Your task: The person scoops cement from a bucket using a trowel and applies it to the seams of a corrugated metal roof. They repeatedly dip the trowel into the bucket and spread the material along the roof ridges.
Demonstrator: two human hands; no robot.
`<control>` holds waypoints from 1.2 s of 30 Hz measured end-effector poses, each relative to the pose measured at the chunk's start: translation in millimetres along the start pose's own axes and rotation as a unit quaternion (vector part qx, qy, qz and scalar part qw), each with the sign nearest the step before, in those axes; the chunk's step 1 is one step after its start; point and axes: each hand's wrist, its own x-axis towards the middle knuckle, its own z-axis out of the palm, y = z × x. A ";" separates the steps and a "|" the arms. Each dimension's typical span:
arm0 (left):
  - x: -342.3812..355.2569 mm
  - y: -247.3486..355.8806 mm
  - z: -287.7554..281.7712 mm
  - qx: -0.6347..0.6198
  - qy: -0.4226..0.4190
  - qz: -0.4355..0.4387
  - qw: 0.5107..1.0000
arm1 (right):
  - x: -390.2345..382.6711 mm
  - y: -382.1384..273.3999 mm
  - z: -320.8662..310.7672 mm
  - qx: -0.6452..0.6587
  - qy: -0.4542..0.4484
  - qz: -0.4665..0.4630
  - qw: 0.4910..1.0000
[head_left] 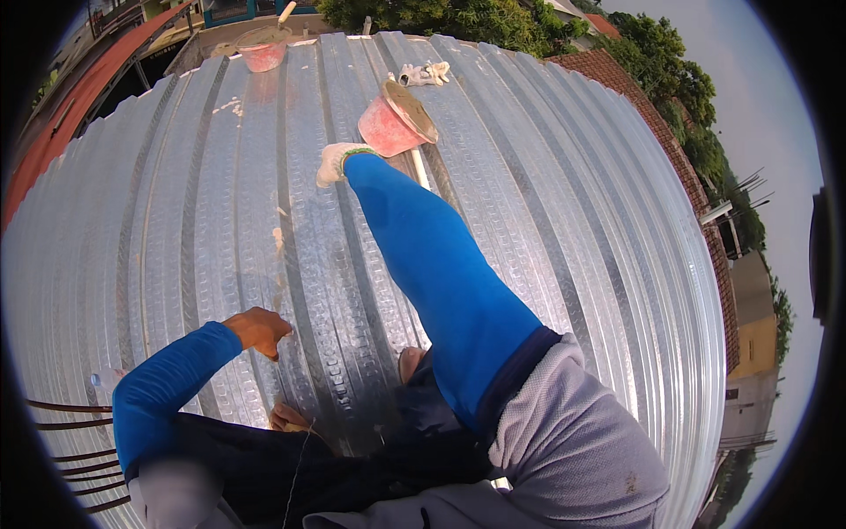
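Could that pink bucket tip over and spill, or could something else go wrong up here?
Maybe. The pink bucket already leans on the ribbed metal roof, right beside the gloved right hand, so a nudge might spill it. The roof curves down toward its edges, so anything loose, like the gloves lying up top, could slide. The bare left hand presses on thin metal ribs, which might scrape skin.

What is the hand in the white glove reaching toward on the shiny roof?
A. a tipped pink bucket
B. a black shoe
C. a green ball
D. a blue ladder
A: the gloved right hand stretches out beside the tipped pink bucket on the corrugated metal roof.
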 end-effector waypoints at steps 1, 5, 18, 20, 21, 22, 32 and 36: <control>0.5 -1.1 1.0 0.001 -0.001 0.000 1.000 | 1.4 0.7 0.9 0.005 0.007 -0.002 1.000; 0.0 -2.8 6.1 0.004 0.000 -0.012 1.000 | 5.8 8.1 4.2 0.023 0.006 0.002 1.000; -1.5 -2.9 9.4 0.006 -0.017 -0.028 0.999 | 5.0 8.5 3.8 0.003 0.022 -0.015 1.000; -1.3 -3.7 10.6 0.006 -0.017 -0.029 0.999 | 6.1 10.0 4.6 0.003 0.021 -0.015 1.000; -0.7 -4.2 11.2 0.005 -0.018 -0.029 0.999 | 6.3 10.7 4.9 0.003 0.022 -0.015 1.000; -0.4 -4.9 12.1 0.005 -0.023 -0.031 0.999 | 6.2 11.2 5.1 0.000 0.020 -0.009 1.000; -6.3 -2.2 10.0 -0.001 0.019 -0.010 1.000 | 3.4 13.9 1.9 0.008 -0.016 0.015 1.000; -7.8 2.6 3.5 -0.010 0.003 -0.019 1.000 | 14.3 19.0 7.8 0.019 -0.034 0.028 0.999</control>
